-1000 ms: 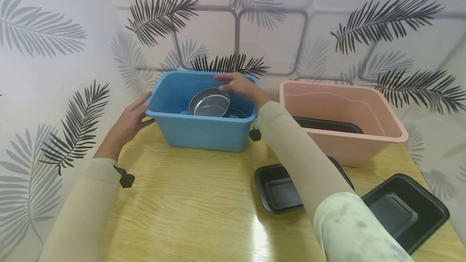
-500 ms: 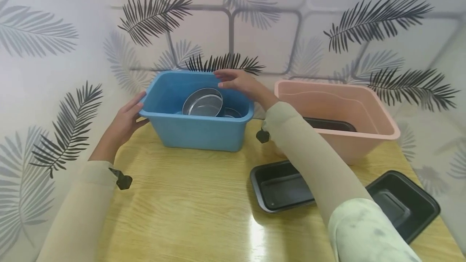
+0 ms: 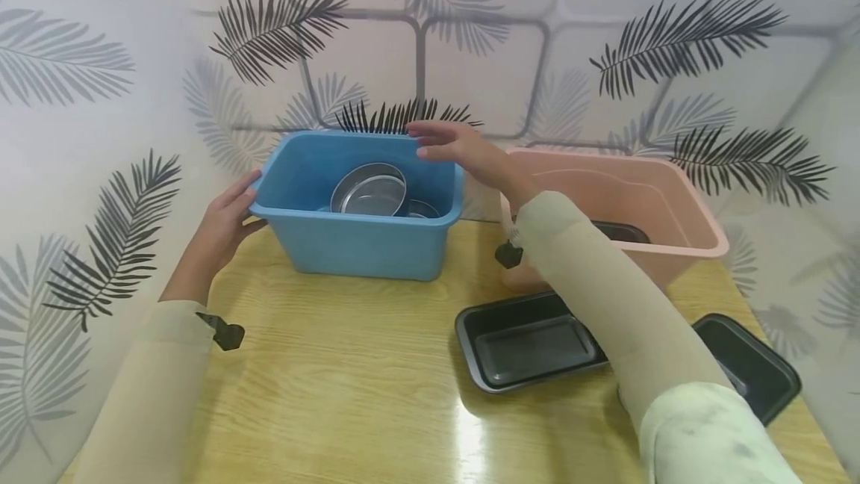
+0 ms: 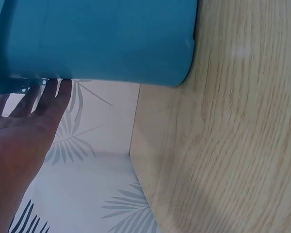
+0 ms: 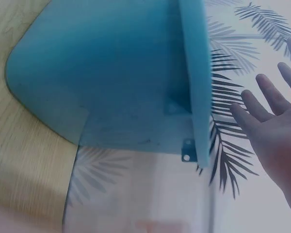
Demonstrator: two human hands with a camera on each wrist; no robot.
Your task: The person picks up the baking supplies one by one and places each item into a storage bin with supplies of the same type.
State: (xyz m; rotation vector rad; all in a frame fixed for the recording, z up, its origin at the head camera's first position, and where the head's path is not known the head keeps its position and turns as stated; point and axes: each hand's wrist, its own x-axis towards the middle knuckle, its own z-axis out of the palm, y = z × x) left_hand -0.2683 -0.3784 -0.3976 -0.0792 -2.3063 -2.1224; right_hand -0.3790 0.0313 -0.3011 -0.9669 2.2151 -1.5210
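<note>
In the head view, a blue rectangular plastic tub (image 3: 366, 249) stands upright at the far side of a pale wood-grain table (image 3: 349, 394), close to the leaf-patterned wall (image 3: 484, 73). Inside it, shallow round silvery metal pans (image 3: 372, 196) lie right of centre, one tilted up with its hollow facing the near side, another low at the right; tipped like that, the first probably rests on something beneath it. To the right, a pink rectangular plastic tub (image 3: 605, 189) holds a dark oblong pan (image 3: 621, 232), mostly hidden by the near rim. Nearer, a black rectangular metal loaf pan (image 3: 534, 349) lies hollow side up, and a second black pan (image 3: 755, 372) sits farther right, partly behind the right sleeve (image 3: 598, 305). The left hand (image 3: 227, 221) touches the blue tub's left rim, seemingly to steady it. The right hand (image 3: 463, 148) hangs above that tub's far right corner, palm turned left, its forearm slanting across the pink tub.

In the left wrist view, the left fingers reach up, fairly straight, to the underside of the rim; they do not clench it, and the thumb's contact cannot be told.

In the right wrist view, the right fingers are spread and relaxed beside the blue rim, apart from it, with nothing in their grasp.
</note>
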